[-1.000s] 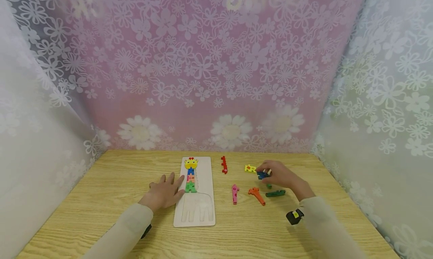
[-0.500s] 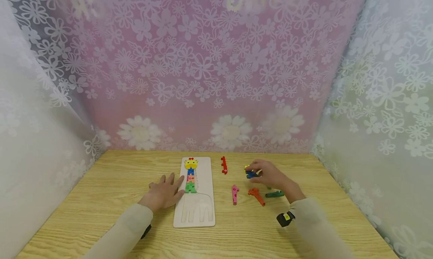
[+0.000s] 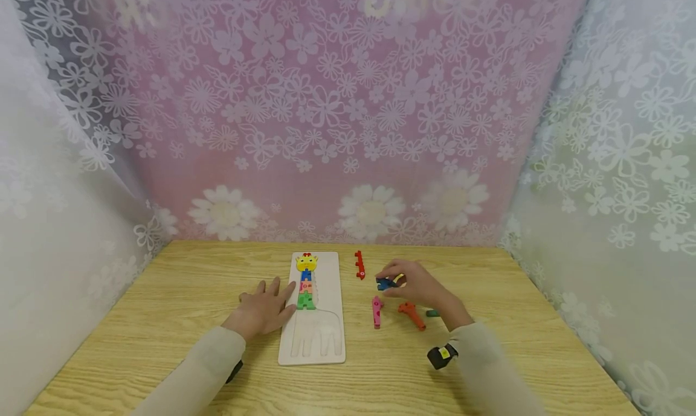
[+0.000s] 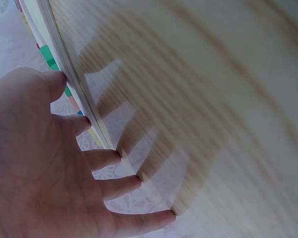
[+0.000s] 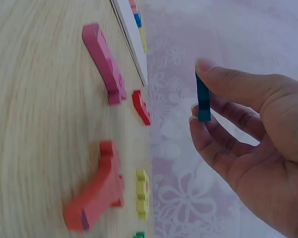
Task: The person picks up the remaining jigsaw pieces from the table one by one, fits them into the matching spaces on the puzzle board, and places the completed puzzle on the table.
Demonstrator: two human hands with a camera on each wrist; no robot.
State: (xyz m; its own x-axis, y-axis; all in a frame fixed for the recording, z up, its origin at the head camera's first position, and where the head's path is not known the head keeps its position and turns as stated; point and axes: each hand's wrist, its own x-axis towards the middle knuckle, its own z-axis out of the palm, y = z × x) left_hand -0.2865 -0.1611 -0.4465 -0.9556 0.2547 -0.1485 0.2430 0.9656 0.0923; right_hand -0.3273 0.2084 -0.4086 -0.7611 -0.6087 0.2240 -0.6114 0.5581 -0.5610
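My right hand pinches a dark blue puzzle piece between thumb and fingers. In the right wrist view that piece is seen edge-on, raised above the table. My left hand lies with fingers spread, its thumb and index fingertip at the left edge of a white giraffe puzzle board. A yellow giraffe head sits in the board's top, with blue, pink and green neck pieces below it. Under the neck, the board shows a bare recess for the body and legs.
Right of the board lie a red piece, a pink piece, an orange piece and a dark green piece partly behind the right arm. A yellow piece shows in the right wrist view. Curtains surround the table.
My right hand has moved left with the dark blue piece, from beside the yellow piece toward the board. The left hand and the board have stayed in place.
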